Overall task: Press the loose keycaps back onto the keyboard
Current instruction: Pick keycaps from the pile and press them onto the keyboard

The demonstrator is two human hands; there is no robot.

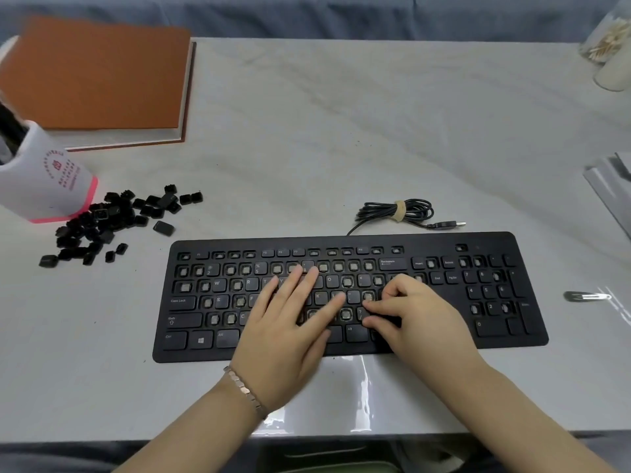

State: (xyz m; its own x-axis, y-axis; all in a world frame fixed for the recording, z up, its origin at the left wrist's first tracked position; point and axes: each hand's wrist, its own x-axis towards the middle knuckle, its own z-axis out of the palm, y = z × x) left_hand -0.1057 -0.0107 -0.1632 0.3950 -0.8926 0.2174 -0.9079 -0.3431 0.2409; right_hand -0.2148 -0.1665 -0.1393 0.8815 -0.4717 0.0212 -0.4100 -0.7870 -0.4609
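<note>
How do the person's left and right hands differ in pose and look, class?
The left hand lies flat with straight fingers; the right hand has curled fingers. The left wrist wears a bracelet; the right wrist is bare. Both rest on the keyboard.

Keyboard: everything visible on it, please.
The keyboard is black, plastic-looking and full-size with a number pad, lying flat on the table. Many sockets are bare, showing pale domes; Backspace, Caps Lock, Shift and Ctrl caps are on. Its cable leaves the far edge to a tied coil, USB plug free. The left hand rests straight-fingered on the middle rows. The right hand curls its fingers over the right letter keys; whether it holds a cap is unclear.
</note>
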